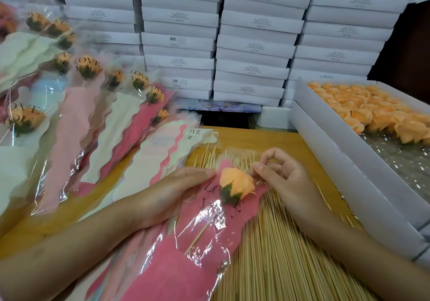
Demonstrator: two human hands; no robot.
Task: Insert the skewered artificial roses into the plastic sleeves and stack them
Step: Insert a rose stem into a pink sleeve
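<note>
Rose (236,183) in crinkly pink sleeve (186,265) over sticks (279,254).
Our left hand (176,193) lies flat-fingered on it; right hand (283,179) pinches its edge.

Skewered orange rose (236,185) inside pink "LOVE YOU" sleeve (186,265).

Bright, even, diffuse light is recorded; only faint shadows are cast. Specular glare is noted on the plastic sleeve (209,228) at the surface's near edge and on the clear film (400,158) at its right edge. White boxes (253,44) are bowed by wide-angle distortion. Sleeved roses (86,67) at the left edge are rendered soft.
</note>
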